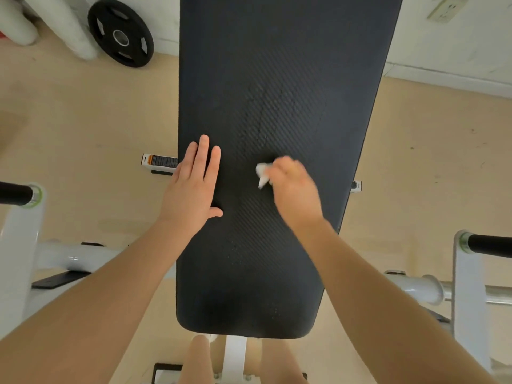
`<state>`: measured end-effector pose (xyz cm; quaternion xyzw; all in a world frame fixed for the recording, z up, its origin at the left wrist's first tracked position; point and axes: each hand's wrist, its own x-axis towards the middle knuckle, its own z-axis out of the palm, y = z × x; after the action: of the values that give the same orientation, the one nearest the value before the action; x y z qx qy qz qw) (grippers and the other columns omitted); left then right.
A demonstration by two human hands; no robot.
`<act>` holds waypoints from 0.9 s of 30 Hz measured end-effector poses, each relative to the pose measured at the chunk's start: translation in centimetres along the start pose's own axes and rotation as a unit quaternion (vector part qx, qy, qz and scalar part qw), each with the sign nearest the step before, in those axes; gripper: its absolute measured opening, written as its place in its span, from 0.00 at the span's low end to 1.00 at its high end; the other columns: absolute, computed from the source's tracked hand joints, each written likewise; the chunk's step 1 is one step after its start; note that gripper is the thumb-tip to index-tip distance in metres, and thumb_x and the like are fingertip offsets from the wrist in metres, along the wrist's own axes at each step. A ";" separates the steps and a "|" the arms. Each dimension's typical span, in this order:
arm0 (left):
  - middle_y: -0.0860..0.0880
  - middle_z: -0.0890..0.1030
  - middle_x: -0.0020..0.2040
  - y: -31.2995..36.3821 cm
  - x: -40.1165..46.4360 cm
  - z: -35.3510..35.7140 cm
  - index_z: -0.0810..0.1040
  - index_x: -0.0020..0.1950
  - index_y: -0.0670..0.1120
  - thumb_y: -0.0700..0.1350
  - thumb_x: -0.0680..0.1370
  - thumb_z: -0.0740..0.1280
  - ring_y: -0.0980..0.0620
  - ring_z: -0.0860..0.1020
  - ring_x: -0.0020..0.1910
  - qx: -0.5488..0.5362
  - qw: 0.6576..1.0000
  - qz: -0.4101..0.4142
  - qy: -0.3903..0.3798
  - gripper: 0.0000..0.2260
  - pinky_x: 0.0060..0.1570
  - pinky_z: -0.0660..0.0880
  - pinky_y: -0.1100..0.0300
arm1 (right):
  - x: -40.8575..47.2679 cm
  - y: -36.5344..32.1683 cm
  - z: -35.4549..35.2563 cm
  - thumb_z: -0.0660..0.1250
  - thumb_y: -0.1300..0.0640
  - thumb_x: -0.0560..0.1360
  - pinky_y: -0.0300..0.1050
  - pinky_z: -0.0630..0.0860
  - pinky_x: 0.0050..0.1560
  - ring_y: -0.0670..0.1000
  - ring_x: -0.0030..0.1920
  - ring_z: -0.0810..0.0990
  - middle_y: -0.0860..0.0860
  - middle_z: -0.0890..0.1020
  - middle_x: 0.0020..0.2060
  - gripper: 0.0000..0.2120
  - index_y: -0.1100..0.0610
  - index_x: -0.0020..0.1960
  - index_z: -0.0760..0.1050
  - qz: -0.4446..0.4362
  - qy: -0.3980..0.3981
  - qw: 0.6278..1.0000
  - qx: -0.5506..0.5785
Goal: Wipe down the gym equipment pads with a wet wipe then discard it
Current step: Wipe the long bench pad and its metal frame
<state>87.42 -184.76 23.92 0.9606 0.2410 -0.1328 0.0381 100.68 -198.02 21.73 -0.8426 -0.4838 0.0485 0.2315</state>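
Observation:
A long black bench pad (277, 79) with a ribbed texture runs away from me down the middle of the view. My left hand (194, 184) lies flat on the pad's left edge, fingers straight and together, holding nothing. My right hand (293, 187) is curled over a small crumpled white wet wipe (261, 174) and presses it onto the pad's middle. The wipe sticks out at the left of the fist and looks motion-blurred. Faint damp streaks show on the pad beyond the hands.
White frame posts with black-gripped bars stand at the left (16, 194) and right (490, 245). A black weight plate (120, 33) leans against the wall at the far left. The beige floor (83, 128) lies on both sides, and a wall socket (446, 8) is at the top right.

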 end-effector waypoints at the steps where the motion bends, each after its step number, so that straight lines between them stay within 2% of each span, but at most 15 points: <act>1: 0.38 0.44 0.76 -0.1 0.0 0.1 0.44 0.75 0.39 0.54 0.65 0.75 0.39 0.47 0.75 -0.002 1.000 0.001 0.001 0.53 0.71 0.54 0.49 | 1.7 0.2 -0.5 0.62 0.70 0.70 0.44 0.72 0.37 0.58 0.40 0.75 0.58 0.77 0.41 0.07 0.62 0.42 0.78 0.027 0.020 0.999 -0.012; 4: 0.39 0.44 0.76 -0.2 0.0 0.3 0.44 0.76 0.40 0.54 0.65 0.75 0.40 0.47 0.75 -0.013 1.000 0.004 0.005 0.52 0.71 0.54 0.49 | 4.7 0.5 -1.6 0.64 0.69 0.73 0.42 0.68 0.40 0.54 0.44 0.73 0.56 0.77 0.45 0.06 0.63 0.45 0.78 0.077 0.073 0.994 -0.012; 6: 0.40 0.44 0.76 -0.2 0.0 0.3 0.44 0.76 0.40 0.54 0.65 0.75 0.40 0.47 0.75 -0.015 1.000 0.004 0.002 0.53 0.71 0.55 0.49 | 3.7 0.2 -1.1 0.65 0.69 0.72 0.41 0.68 0.40 0.55 0.43 0.74 0.57 0.77 0.44 0.05 0.63 0.45 0.78 0.062 0.073 0.995 -0.026; 8: 0.40 0.43 0.76 -0.2 -0.1 0.2 0.42 0.76 0.40 0.54 0.65 0.75 0.40 0.46 0.75 -0.019 1.000 0.004 -0.001 0.53 0.71 0.55 0.49 | 0.6 -0.8 0.2 0.65 0.72 0.70 0.42 0.71 0.39 0.58 0.41 0.75 0.58 0.77 0.42 0.07 0.63 0.45 0.78 0.045 0.013 0.999 -0.024; 10: 0.40 0.42 0.76 -0.3 0.0 0.1 0.41 0.76 0.41 0.54 0.66 0.75 0.41 0.45 0.75 -0.024 1.000 0.007 -0.001 0.53 0.71 0.55 0.49 | -3.0 -1.8 1.2 0.72 0.69 0.65 0.44 0.76 0.31 0.56 0.38 0.76 0.55 0.78 0.40 0.10 0.60 0.45 0.78 0.007 -0.063 0.998 -0.015; 12: 0.40 0.44 0.76 -0.5 0.0 0.1 0.43 0.76 0.41 0.55 0.65 0.75 0.41 0.47 0.75 -0.025 1.000 0.011 0.000 0.53 0.70 0.57 0.49 | -4.8 -1.8 1.8 0.75 0.68 0.59 0.40 0.75 0.25 0.53 0.34 0.77 0.53 0.79 0.39 0.13 0.59 0.43 0.80 -0.073 -0.101 0.992 -0.028; 14: 0.39 0.49 0.76 -0.8 0.0 0.4 0.48 0.76 0.40 0.55 0.62 0.77 0.39 0.52 0.75 -0.018 1.000 0.017 0.013 0.54 0.68 0.62 0.48 | -3.7 -1.6 1.3 0.67 0.67 0.65 0.42 0.75 0.26 0.54 0.34 0.77 0.54 0.79 0.38 0.08 0.59 0.42 0.80 -0.109 -0.104 0.988 -0.030; 16: 0.37 0.55 0.75 -1.1 0.0 0.9 0.54 0.75 0.39 0.56 0.57 0.79 0.38 0.59 0.73 -0.010 0.999 0.019 0.027 0.56 0.65 0.66 0.47 | -0.8 -1.7 0.3 0.61 0.65 0.72 0.46 0.76 0.36 0.55 0.41 0.75 0.54 0.76 0.42 0.09 0.58 0.46 0.78 -0.049 -0.108 0.993 -0.025; 17: 0.37 0.58 0.74 -1.2 0.0 1.1 0.56 0.74 0.38 0.57 0.54 0.80 0.37 0.61 0.71 -0.011 0.999 0.020 0.037 0.57 0.64 0.68 0.46 | 1.1 -1.4 -0.1 0.61 0.64 0.75 0.47 0.75 0.40 0.55 0.45 0.74 0.55 0.75 0.45 0.08 0.58 0.47 0.78 -0.013 -0.088 0.996 -0.027; 19: 0.36 0.61 0.73 -1.3 0.2 1.3 0.58 0.73 0.38 0.57 0.52 0.80 0.36 0.64 0.70 -0.010 0.998 0.027 0.053 0.57 0.62 0.69 0.46 | 4.8 -0.9 -0.7 0.62 0.62 0.76 0.47 0.75 0.42 0.55 0.45 0.74 0.55 0.74 0.45 0.07 0.59 0.45 0.78 0.038 0.007 0.999 -0.004; 21: 0.36 0.60 0.73 -1.4 0.2 1.2 0.57 0.74 0.38 0.57 0.54 0.80 0.36 0.62 0.71 -0.007 0.998 0.034 0.049 0.56 0.64 0.67 0.46 | 6.4 -1.1 -0.6 0.64 0.64 0.75 0.45 0.74 0.38 0.54 0.42 0.76 0.55 0.76 0.44 0.05 0.61 0.44 0.79 0.057 0.084 0.995 -0.002; 23: 0.37 0.56 0.75 -1.5 0.0 1.1 0.54 0.75 0.39 0.57 0.57 0.79 0.37 0.60 0.72 -0.006 0.999 0.036 0.038 0.56 0.66 0.64 0.47 | 5.2 -1.9 0.7 0.66 0.66 0.72 0.43 0.73 0.33 0.55 0.37 0.76 0.56 0.76 0.40 0.04 0.60 0.43 0.79 0.044 0.105 0.993 -0.020; 25: 0.37 0.52 0.76 -1.2 0.0 1.1 0.50 0.75 0.39 0.56 0.60 0.78 0.38 0.55 0.74 -0.012 0.999 0.028 0.024 0.55 0.69 0.60 0.48 | 1.7 -3.5 2.5 0.67 0.66 0.70 0.45 0.76 0.29 0.56 0.34 0.76 0.56 0.76 0.38 0.05 0.59 0.44 0.79 0.019 0.054 0.998 -0.024; 27: 0.37 0.51 0.76 -1.0 -0.1 0.9 0.50 0.75 0.39 0.53 0.61 0.78 0.38 0.55 0.74 -0.030 0.999 0.025 0.021 0.53 0.69 0.59 0.48 | -2.0 -4.7 3.7 0.72 0.66 0.66 0.44 0.77 0.27 0.55 0.34 0.77 0.55 0.78 0.38 0.09 0.59 0.45 0.79 -0.024 -0.026 0.999 -0.023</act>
<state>86.69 -184.07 23.09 0.9674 0.2216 -0.1040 0.0649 94.75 -196.39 20.21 -0.8342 -0.5108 0.0540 0.2008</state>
